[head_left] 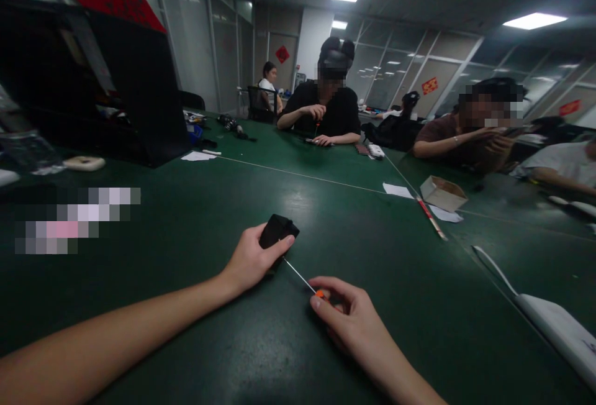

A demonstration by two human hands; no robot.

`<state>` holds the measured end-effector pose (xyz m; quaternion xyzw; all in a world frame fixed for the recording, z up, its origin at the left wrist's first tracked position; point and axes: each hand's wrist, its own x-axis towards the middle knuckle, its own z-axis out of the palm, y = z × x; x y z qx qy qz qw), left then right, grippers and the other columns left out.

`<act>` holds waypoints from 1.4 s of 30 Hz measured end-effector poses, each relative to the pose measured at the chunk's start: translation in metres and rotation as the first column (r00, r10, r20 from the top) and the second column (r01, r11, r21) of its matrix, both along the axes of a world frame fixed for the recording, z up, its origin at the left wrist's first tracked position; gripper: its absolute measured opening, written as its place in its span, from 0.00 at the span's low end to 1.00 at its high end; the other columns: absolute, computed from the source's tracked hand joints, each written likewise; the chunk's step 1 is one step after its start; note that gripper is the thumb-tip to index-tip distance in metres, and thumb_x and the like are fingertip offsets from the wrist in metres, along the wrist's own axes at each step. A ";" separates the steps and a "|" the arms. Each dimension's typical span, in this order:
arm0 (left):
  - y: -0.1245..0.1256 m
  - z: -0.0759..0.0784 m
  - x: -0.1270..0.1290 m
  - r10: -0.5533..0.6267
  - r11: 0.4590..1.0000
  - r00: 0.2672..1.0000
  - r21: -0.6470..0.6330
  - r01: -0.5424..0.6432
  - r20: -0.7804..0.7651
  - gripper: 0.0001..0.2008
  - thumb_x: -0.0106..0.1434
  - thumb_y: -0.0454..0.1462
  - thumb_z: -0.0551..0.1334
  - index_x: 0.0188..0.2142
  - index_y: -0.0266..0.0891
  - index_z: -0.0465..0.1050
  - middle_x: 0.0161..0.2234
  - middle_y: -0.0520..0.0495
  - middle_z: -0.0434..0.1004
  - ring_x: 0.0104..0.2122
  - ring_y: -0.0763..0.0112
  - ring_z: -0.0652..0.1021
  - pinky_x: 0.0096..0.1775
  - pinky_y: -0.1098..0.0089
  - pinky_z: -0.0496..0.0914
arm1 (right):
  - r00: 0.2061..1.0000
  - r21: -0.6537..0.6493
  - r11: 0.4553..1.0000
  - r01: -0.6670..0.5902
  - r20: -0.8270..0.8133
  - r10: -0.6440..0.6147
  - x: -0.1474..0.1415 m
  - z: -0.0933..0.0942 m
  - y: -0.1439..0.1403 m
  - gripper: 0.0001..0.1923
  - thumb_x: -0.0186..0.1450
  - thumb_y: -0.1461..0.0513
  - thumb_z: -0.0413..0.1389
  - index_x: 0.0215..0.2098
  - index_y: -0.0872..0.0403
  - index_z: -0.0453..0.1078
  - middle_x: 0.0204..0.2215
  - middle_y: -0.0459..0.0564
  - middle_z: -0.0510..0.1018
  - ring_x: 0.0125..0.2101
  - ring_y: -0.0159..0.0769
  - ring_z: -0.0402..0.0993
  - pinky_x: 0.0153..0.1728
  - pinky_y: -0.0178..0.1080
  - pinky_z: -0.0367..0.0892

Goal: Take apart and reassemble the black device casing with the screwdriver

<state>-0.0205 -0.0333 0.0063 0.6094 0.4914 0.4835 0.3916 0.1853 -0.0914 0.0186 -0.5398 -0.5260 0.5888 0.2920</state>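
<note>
Black case (277, 228), one: above or on the green table (298, 355), cannot tell which; held by my left grip (249, 259), fingers wrapped round, thumb across its near side. Screwdriver (300, 277), one: my right grip (351, 313) pinched on its orange handle, right of and nearer me than the case; thin shaft slanting leftward and away, straight to the case's near edge. Tip contact indistinct. Nearer hand: left.

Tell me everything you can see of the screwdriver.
The screwdriver has a thin, straight, shiny shaft, metal by its look, and an orange handle, mostly hidden by the right hand gripping it. It slants away to the left, its tip at the near side of the black box; whether they touch is unclear.
</note>
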 end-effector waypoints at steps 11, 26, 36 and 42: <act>0.000 0.000 -0.001 0.000 1.000 1.000 0.008 0.000 -0.008 0.19 0.59 0.51 0.64 0.29 0.36 0.69 0.23 0.54 0.64 0.24 0.74 0.64 0.26 0.73 0.58 | 0.994 0.102 0.993 0.066 0.077 -0.075 0.004 0.009 -0.002 0.29 0.58 0.45 0.60 0.49 0.56 0.74 0.17 0.39 0.64 0.14 0.24 0.55 0.14 0.30 0.50; -0.004 -0.001 0.003 -0.037 0.994 0.994 0.095 0.047 -0.105 0.17 0.60 0.48 0.64 0.37 0.34 0.75 0.26 0.52 0.70 0.25 0.73 0.67 0.27 0.74 0.61 | 0.996 0.173 0.985 -0.022 0.088 0.007 -0.001 0.010 -0.009 0.23 0.64 0.48 0.57 0.49 0.55 0.76 0.27 0.47 0.76 0.17 0.25 0.58 0.16 0.31 0.48; -0.006 0.002 0.004 0.000 0.988 0.977 0.153 0.034 -0.215 0.14 0.60 0.46 0.64 0.36 0.36 0.74 0.27 0.51 0.74 0.26 0.72 0.70 0.28 0.73 0.63 | 0.995 0.184 0.982 -0.028 0.097 0.010 -0.001 0.011 -0.009 0.24 0.64 0.49 0.58 0.50 0.57 0.75 0.29 0.49 0.79 0.24 0.32 0.71 0.22 0.33 0.61; -0.007 0.002 0.005 0.016 0.985 0.968 0.168 0.027 -0.249 0.13 0.61 0.46 0.64 0.37 0.37 0.73 0.29 0.51 0.75 0.27 0.72 0.72 0.30 0.72 0.64 | 0.976 0.320 0.947 -0.026 0.213 -0.045 0.001 0.014 -0.009 0.19 0.62 0.52 0.60 0.46 0.55 0.78 0.36 0.51 0.82 0.36 0.39 0.76 0.38 0.39 0.69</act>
